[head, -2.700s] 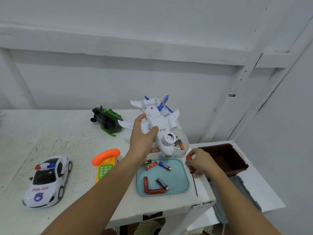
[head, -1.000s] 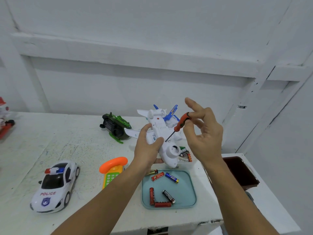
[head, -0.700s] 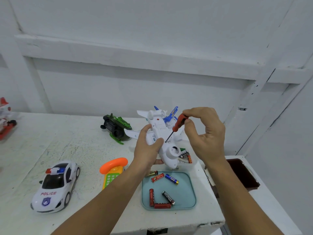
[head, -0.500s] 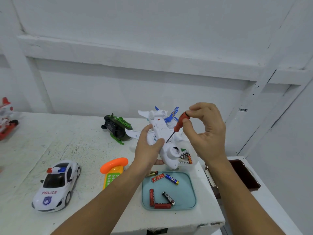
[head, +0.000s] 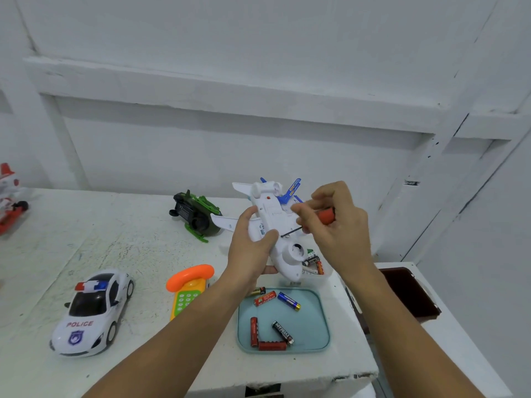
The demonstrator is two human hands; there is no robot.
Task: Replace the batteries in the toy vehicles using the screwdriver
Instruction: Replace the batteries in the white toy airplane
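Left hand (head: 253,254) grips plane (head: 270,214) belly-up; screwdriver (head: 326,215) tip at belly; right hand (head: 339,234) holds it.
Left hand curled round mid-body, plane raised over table (head: 143,254), nose toward camera; shaft slants down-left from orange handle, tip just right of left thumb; right hand pinches handle, nearer the belly; screw too small to see.

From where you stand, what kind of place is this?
It looks like a plain workroom or spare room, though I cannot be sure. A rough white-painted table stands against a bare white wall, and on it lie a toy police car and a tray of loose batteries.
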